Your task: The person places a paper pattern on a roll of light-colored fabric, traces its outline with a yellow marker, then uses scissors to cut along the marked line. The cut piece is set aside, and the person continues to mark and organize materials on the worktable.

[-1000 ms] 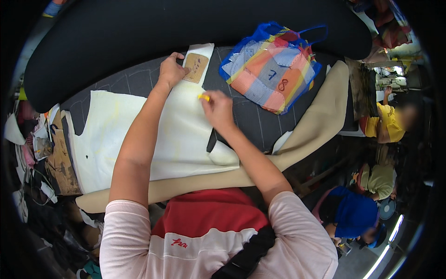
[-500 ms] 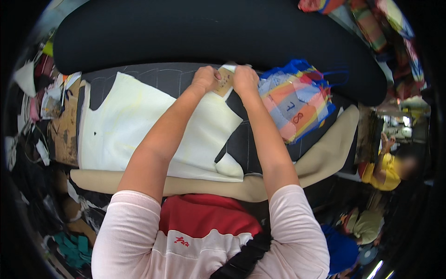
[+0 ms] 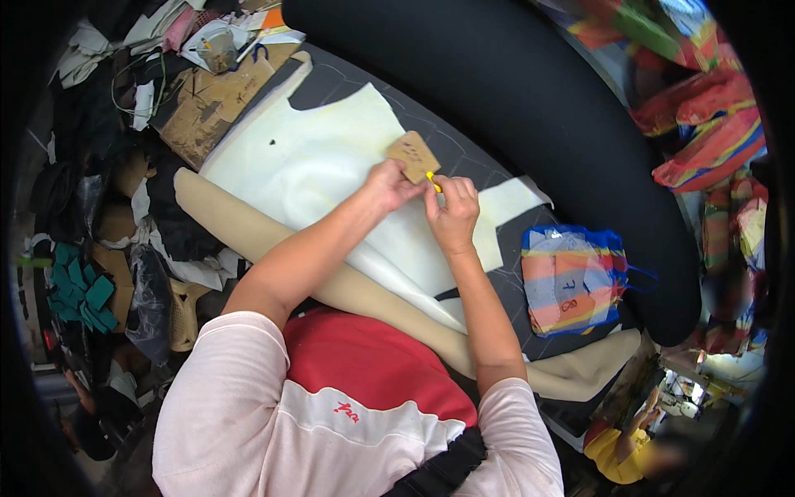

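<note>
My left hand [image 3: 389,185] grips a small tan cardboard-like piece [image 3: 413,155] with handwritten marks, by its near edge. A short yellow stick-like thing [image 3: 435,182] is pinched between my right thumb and fingers, its tip close to the tan piece; I cannot make out its exact kind. My right hand [image 3: 456,214] is close beside the left. Beneath both lies a large pale white sheet [image 3: 319,147] with a cut-out edge, spread over dark grey stitched material [image 3: 348,76]. The sheet's near edge lies along a beige roll [image 3: 240,222] in front of me.
A thick black roll [image 3: 513,99] runs along the far side. To the right lies a plaid plastic bag [image 3: 573,277]. Worn cardboard [image 3: 211,108], scraps and a clear cup [image 3: 219,51] are at the left. Another person in yellow [image 3: 611,454] is at the lower right.
My view has turned, so the table now slants. Both hands have come nearer to me with the tan piece, over the white sheet. The yellow thing now shows in my right hand.
</note>
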`<move>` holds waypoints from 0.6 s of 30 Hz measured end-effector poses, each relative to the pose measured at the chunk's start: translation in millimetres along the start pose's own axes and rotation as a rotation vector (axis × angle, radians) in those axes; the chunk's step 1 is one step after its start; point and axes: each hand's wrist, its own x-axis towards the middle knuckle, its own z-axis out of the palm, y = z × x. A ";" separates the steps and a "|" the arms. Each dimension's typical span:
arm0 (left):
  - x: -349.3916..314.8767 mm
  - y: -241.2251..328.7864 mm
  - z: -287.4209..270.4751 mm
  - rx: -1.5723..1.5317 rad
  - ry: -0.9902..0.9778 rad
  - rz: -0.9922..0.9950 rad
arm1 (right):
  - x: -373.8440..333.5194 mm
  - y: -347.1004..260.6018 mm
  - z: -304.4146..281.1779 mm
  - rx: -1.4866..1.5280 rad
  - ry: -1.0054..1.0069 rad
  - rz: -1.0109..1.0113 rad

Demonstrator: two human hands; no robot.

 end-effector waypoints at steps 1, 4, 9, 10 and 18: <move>-3.3 25.9 -7.2 0.087 0.035 0.092 | 5.2 -9.4 7.3 0.036 -0.008 0.057; -15.2 121.4 -26.1 0.321 0.215 0.355 | 18.9 -25.6 13.4 0.346 -0.112 0.580; -34.2 175.3 -35.3 0.871 -0.119 0.489 | 34.8 -30.3 16.2 1.254 -0.049 1.539; -35.2 164.0 -31.9 0.930 -0.256 0.445 | 35.1 -33.8 22.4 1.329 -0.039 1.489; -48.5 28.9 0.0 1.113 -0.700 0.290 | -6.8 -37.7 -59.2 0.242 0.068 0.814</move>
